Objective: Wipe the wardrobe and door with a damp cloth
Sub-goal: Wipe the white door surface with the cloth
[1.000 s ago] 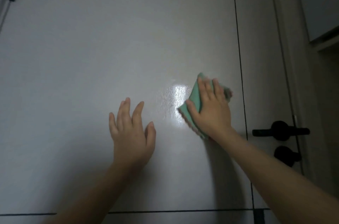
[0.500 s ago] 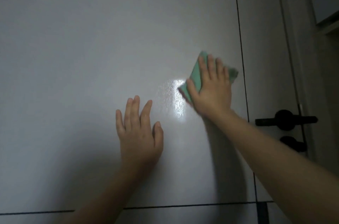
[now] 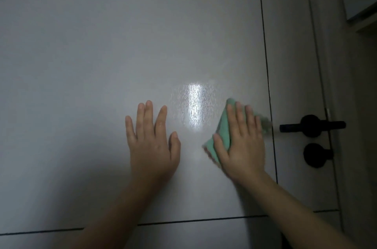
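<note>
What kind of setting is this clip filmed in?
Probably a room in a home: a pale panelled door with a black lever handle and black lock knob beneath, being wiped with a green cloth.

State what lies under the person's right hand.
A green cloth lies under the right hand, pressed flat against the pale door panel. Its middle is covered by the palm; only its edges show.
</note>
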### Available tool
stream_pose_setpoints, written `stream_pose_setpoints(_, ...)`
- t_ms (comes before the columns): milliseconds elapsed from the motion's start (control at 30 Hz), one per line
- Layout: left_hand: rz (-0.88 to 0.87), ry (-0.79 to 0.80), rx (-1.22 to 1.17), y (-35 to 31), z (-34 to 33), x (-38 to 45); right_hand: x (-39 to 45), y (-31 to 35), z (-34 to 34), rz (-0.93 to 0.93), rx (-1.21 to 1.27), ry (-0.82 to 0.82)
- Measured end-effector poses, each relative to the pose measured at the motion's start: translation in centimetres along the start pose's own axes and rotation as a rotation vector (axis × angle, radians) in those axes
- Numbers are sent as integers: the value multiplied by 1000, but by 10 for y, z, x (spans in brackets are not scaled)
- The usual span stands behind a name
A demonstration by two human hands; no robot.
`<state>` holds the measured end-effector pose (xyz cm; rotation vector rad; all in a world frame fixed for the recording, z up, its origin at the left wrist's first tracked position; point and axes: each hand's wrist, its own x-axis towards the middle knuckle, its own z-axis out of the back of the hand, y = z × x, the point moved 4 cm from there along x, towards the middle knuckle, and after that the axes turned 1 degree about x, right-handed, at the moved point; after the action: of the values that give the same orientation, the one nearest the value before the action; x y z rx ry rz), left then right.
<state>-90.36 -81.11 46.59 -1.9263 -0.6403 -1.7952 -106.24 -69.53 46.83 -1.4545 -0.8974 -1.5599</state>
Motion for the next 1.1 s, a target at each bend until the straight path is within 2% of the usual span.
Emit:
stream_pose_setpoints(67, -1, -12, 3, 1, 0, 0, 16, 13, 0, -170, 43, -77)
stream_pose_setpoints(100, -2, -19, 1, 1, 1, 0, 15, 19, -1, -152, 55, -74)
stream_pose_setpoints(200, -5, -25, -1, 2, 1, 1, -17, 13, -3, 173, 0, 58)
stream_pose_setpoints(267, -3, -20, -10, 1, 1, 2, -26, -23, 3, 203, -45, 79)
stream_pose_setpoints(333, -2, -15, -15, -1, 2, 2, -23, -48, 7, 2, -20, 33)
stream_pose_setpoints(400, 1, 6, -14, -1, 1, 2, -28, -33, 5, -238, 47, -64)
stream_pose_setpoints(433, 3, 17, -15, -1, 1, 2, -38, -13, 2, -292, 73, -89)
stream_pose_setpoints(467, 8, 19, -19, -1, 2, 3, -51, 9, -3, -244, 87, -69)
stream_pose_setpoints(533, 34, 21, -37, 0, 4, 2, -84, 40, -12, 78, 95, 66)
stream_pose_setpoints(567, 49, 25, -55, -1, 5, -1, -92, 37, -11, 229, 80, 106)
stream_pose_setpoints(600, 60, 24, -70, -4, 7, -6, -92, 21, -7, 295, 68, 109)
stream_pose_setpoints(667, 39, 21, -62, -10, 8, -19, -78, -20, -1, 178, -4, 79)
stream_pose_setpoints(733, 11, 45, -66, -18, 7, -35, -59, -56, 7, -97, -19, 25)
stream_pose_setpoints(800, 7, 82, -89, -24, 7, -46, -60, -51, 8, -311, 28, -58)
stream_pose_setpoints(833, 0, 95, -88, -27, 8, -50, -70, -36, 4, -361, 45, -89)
stream_pose_setpoints(867, -13, 111, -82, -31, 8, -55, -87, -17, -2, -342, 54, -68)
stream_pose_setpoints(933, -41, 146, -82, -38, 9, -66, -131, 12, -13, -111, 64, 51)
stream_pose_setpoints(1000, -48, 190, -89, -45, 11, -75, -161, -5, -11, 65, 11, 146)
stream_pose_setpoints(1033, -48, 205, -86, -48, 11, -79, -166, -26, -8, 22, -14, 149)
stream_pose_setpoints(1100, -49, 212, -79, -54, 12, -88, -164, -70, 2, -265, 12, 113)
